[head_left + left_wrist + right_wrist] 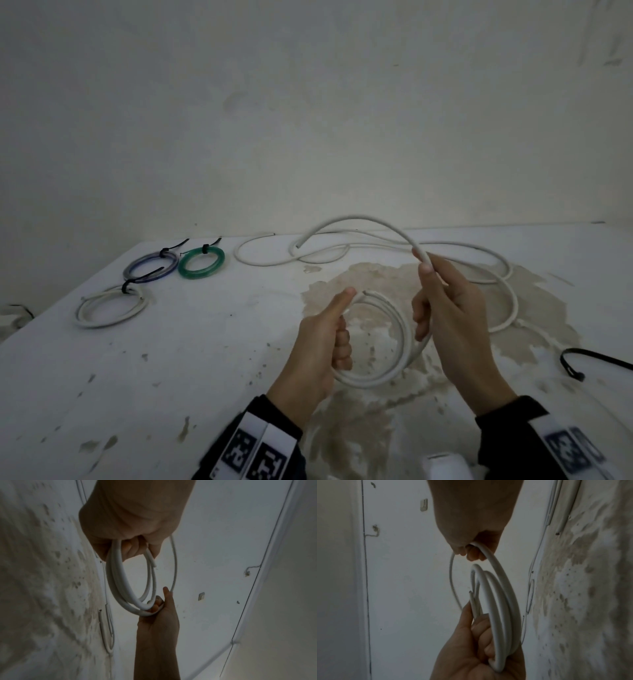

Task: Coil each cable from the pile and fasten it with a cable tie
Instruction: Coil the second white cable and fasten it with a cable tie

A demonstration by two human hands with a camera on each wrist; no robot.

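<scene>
My two hands hold a white cable wound into a small coil (pixel 405 337) above the table. The left hand (pixel 337 329) grips the coil's left side, thumb stretched along the top by the cut end. The right hand (pixel 431 301) grips the coil's right side and pinches the free tail (pixel 356 217), which arcs up and left to a cut end. In the left wrist view the left hand (pixel 130 545) clasps the coil (pixel 118 577) and the right hand (pixel 159 608) holds its far side. The right wrist view shows the right hand (pixel 472 550), the coil (pixel 498 601) and the left hand (pixel 471 649).
Loose white cables (pixel 263 264) lie along the back of the stained white table (pixel 205 359). Three tied coils sit at the back left: bluish (pixel 150 269), green (pixel 201 263), white (pixel 109 308). A black cable tie (pixel 603 357) lies at the right. A wall stands behind.
</scene>
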